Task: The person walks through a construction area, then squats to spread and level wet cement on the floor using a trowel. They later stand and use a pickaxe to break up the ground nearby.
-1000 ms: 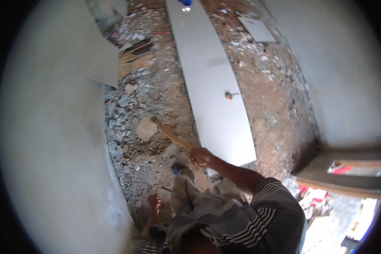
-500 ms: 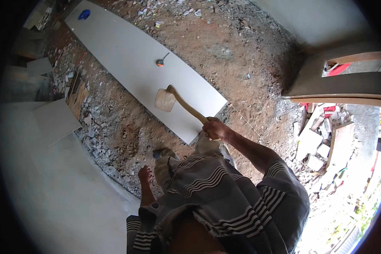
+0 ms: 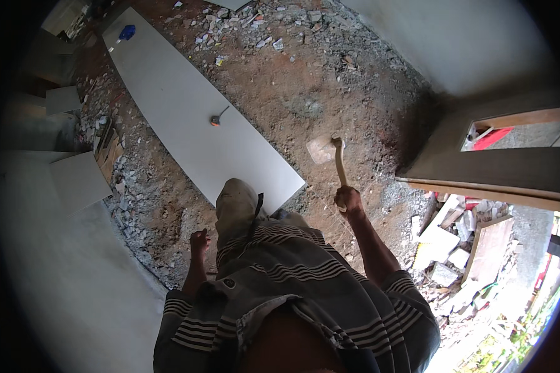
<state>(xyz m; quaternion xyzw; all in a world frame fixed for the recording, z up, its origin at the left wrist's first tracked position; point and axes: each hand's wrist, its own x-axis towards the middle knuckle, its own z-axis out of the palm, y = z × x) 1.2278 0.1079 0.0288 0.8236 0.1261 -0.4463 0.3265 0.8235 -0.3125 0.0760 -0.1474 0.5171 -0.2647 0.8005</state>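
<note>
My right hand (image 3: pixel 348 198) grips the curved wooden handle of a hoe (image 3: pixel 340 163), held out to the right. Its broad, pale, dirt-stained blade is over the bare earth, to the right of a long white board (image 3: pixel 249 155). My left hand (image 3: pixel 200 241) hangs low beside my left leg, its fingers curled, with nothing showing in it. One trousered knee is raised over the board's near end. A small black and orange tape measure (image 3: pixel 215 120) lies on the board.
A blue bundle (image 3: pixel 127 32) lies at the board's far end. Rubble (image 3: pixel 130 217) lines the pale wall at left. At right stand a wooden-edged frame (image 3: pixel 485 189) and a heap of broken blocks and planks (image 3: pixel 460 242). Another pale wall (image 3: pixel 417 37) rises at the far right.
The hoe has moved right, off the board and over the earth, its handle now more upright. My body has advanced toward the board. My left hand has shifted slightly left.
</note>
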